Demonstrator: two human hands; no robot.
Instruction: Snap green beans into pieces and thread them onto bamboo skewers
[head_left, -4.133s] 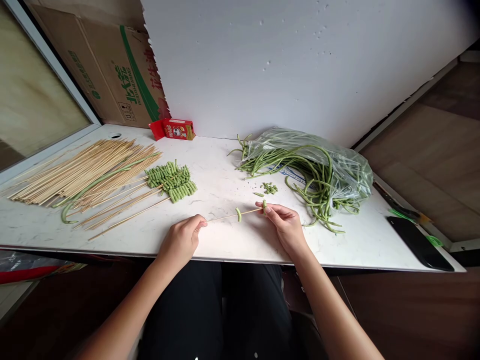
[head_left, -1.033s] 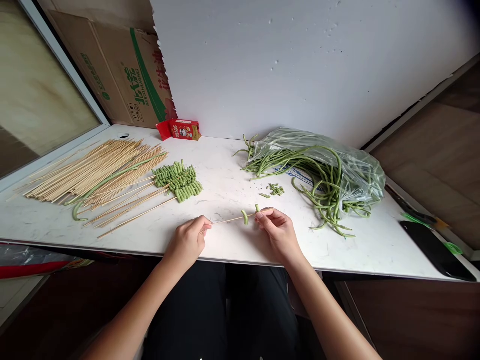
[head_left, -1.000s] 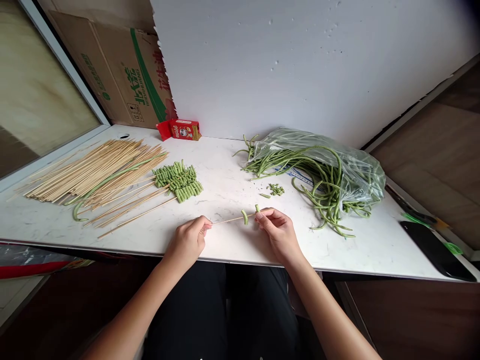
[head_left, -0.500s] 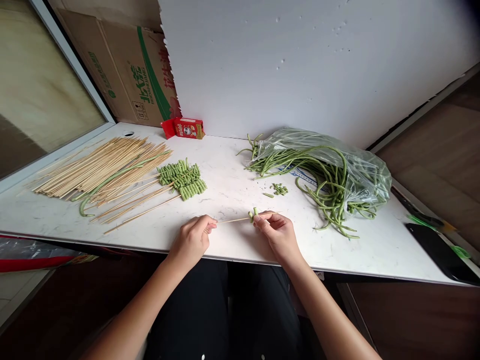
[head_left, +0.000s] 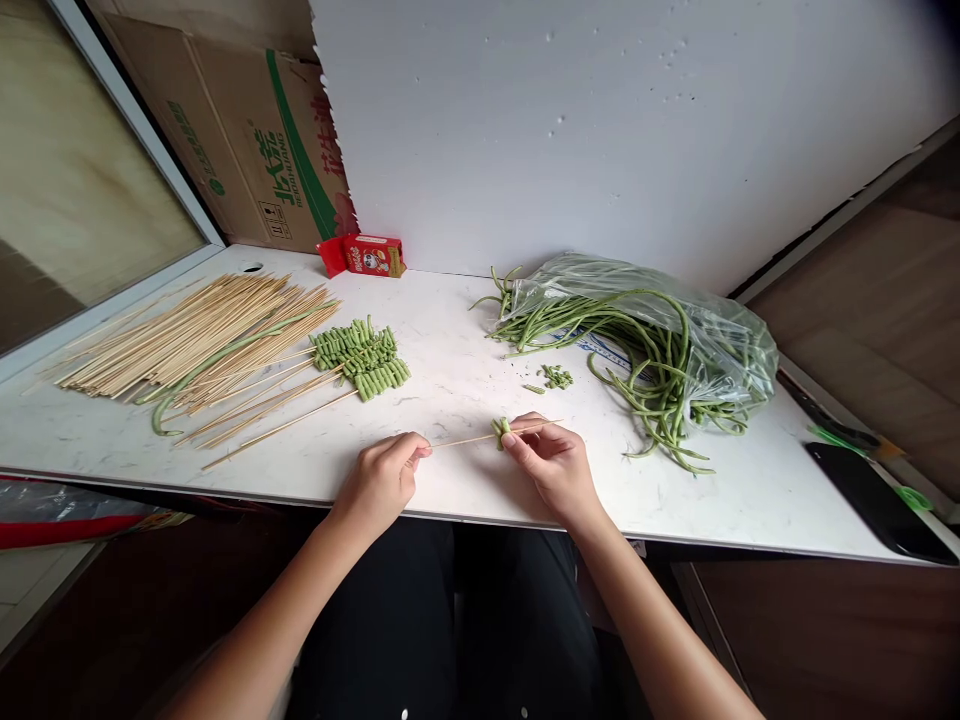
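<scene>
Between my hands runs a thin bamboo skewer [head_left: 461,441], held a little above the table near its front edge. My left hand [head_left: 383,476] pinches its left end. On the skewer, toward the right, sit short pieces of green bean [head_left: 500,432]. My right hand [head_left: 551,457] is closed at these pieces, thumb against them, and the skewer's tip sticks out past its fingers. To the left lie finished-looking skewers with rows of cut green beans [head_left: 381,377], their bare sticks pointing left.
Many loose bamboo skewers [head_left: 176,335] lie at the left, with one long bean [head_left: 217,355] across them. Long green beans [head_left: 660,350] spill from a clear plastic bag [head_left: 731,345] at right. Bean scraps [head_left: 557,377], a red packet [head_left: 375,256], a cardboard box [head_left: 232,130] and a black phone [head_left: 877,500] are about.
The bean pieces on the skewer sit closer together and more in line under my right thumb. Both hands stay nearly in place; the view has shifted slightly.
</scene>
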